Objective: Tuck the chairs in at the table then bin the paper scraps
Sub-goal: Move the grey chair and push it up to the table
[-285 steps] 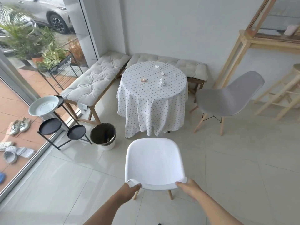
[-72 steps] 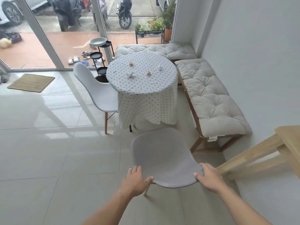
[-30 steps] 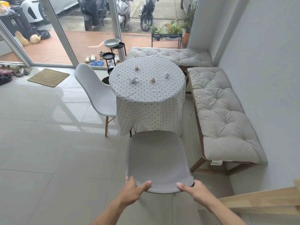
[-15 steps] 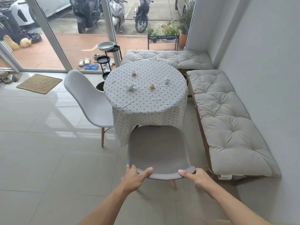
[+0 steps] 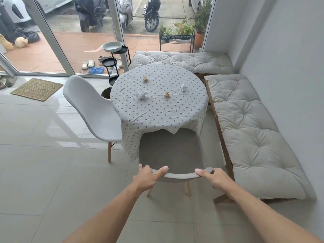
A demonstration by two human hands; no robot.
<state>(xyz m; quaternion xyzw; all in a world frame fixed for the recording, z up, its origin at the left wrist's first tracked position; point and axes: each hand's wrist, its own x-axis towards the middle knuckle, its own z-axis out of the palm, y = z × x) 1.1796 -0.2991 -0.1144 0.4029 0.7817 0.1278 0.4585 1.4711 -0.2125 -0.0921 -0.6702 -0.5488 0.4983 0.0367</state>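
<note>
Pale glossy floor tiles (image 5: 52, 172) run from the near edge to glass doors at the far left, and two cushioned benches (image 5: 245, 130) line the far and right walls. Between them stands a round tabletop (image 5: 157, 109) under a dotted cloth that hangs down its sides. Four paper scraps (image 5: 141, 94) lie well apart on its far half. A grey chair (image 5: 171, 151) sits at the near side, its seat under the cloth's hem and its backrest toward the camera. The left hand (image 5: 149, 177) has its grip closed over the left part of the backrest's top edge, thumb lying along the rim. The right hand (image 5: 214, 178) grips the right part the same way. A white chair (image 5: 93, 109) stands at the tabletop's left, its seat front touching the hanging cloth. A dark bin (image 5: 105, 92) shows partly behind it, just beside the tabletop's far left edge, near a black tiered stand (image 5: 112, 64).
</note>
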